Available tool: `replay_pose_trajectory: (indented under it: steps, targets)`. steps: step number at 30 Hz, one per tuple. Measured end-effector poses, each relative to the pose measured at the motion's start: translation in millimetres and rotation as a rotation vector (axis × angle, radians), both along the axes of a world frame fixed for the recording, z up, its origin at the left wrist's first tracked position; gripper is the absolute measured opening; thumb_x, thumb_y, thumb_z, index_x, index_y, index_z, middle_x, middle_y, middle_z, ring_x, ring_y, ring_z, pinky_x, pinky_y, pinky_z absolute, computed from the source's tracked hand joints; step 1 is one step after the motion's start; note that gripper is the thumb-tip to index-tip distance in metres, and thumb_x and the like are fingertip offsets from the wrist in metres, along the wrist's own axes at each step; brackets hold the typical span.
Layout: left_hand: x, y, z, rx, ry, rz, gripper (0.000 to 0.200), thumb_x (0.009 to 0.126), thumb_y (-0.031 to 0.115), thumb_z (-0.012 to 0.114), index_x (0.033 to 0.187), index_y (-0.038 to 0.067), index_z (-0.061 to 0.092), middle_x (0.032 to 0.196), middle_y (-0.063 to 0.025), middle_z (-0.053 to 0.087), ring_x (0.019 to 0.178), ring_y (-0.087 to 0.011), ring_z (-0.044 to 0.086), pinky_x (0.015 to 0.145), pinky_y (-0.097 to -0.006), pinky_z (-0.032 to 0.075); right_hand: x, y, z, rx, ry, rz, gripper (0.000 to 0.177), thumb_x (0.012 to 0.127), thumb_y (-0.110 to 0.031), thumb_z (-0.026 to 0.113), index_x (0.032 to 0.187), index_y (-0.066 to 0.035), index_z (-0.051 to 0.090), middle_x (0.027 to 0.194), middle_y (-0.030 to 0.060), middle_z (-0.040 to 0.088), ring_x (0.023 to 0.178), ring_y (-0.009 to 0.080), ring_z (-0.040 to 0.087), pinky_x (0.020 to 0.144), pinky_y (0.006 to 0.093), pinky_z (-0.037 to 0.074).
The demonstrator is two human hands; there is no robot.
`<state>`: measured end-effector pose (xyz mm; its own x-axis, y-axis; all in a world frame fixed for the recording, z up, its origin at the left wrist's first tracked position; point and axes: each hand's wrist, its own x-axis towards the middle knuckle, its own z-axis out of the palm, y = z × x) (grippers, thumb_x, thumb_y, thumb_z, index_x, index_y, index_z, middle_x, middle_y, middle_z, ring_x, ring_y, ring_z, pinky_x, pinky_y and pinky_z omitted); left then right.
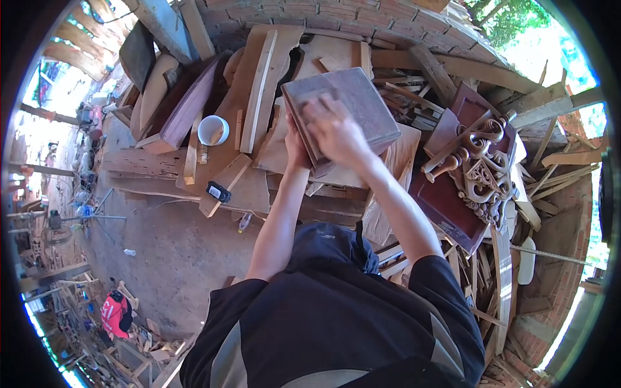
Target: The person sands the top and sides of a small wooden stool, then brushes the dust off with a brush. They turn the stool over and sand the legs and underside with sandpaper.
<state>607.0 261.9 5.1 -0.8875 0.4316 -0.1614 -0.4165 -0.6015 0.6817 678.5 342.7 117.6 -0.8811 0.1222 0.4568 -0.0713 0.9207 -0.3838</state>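
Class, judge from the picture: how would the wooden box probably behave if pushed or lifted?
The wooden box is probably stiff, given its flat faces and straight edges. Its squared corners make it unlikely to roll. It may be fairly heavy, being bulky wood, though its inside cannot be seen.

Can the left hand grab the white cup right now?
Probably not straight away: the left hand seems busy steadying the wooden box. If it let go, the way looks free, with only low wooden strips between it and the white cup.
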Motion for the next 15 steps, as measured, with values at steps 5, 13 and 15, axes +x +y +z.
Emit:
replay_pose_trajectory:
  steps: [5, 13, 15]
  targets:
    - [-10, -21, 15, -0.521, 0.296, -0.112, 0.086, 0.099, 0.073, 0.03, 0.141, 0.001, 0.053, 0.121, -0.0155, 0.067, 0.105, -0.023, 0.069, 0.087, -0.0353, 0.058, -38, 45, -13, 0.045, -0.058, 0.081, 0.037, 0.097, -0.025, 0.054, 0.127, -0.007, 0.065, 0.138, 0.0147, 0.058, 0.133, 0.0398, 0.049, 0.113, 0.0468, 0.038]
    - [-12, 2, -1, 0.156, -0.048, 0.048, 0.087, 0.099, 0.073, 0.028, 0.141, 0.0, 0.052, 0.119, -0.0148, 0.067, 0.105, -0.0234, 0.069, 0.087, -0.0352, 0.058, -55, 23, -14, -0.042, -0.128, 0.423, 0.034, 0.1, -0.031, 0.052, 0.127, -0.02, 0.068, 0.148, 0.005, 0.054, 0.141, 0.0331, 0.041, 0.113, 0.0478, 0.037]
    - [-7, -10, 10, -0.092, 0.065, -0.008, 0.087, 0.099, 0.072, 0.028, 0.14, 0.0, 0.053, 0.118, -0.0146, 0.068, 0.104, -0.0232, 0.069, 0.086, -0.0352, 0.058, -57, 45, -2, -0.032, -0.16, 0.53, 0.035, 0.1, -0.032, 0.052, 0.129, -0.02, 0.068, 0.15, 0.0041, 0.053, 0.14, 0.0337, 0.043, 0.112, 0.0471, 0.039]
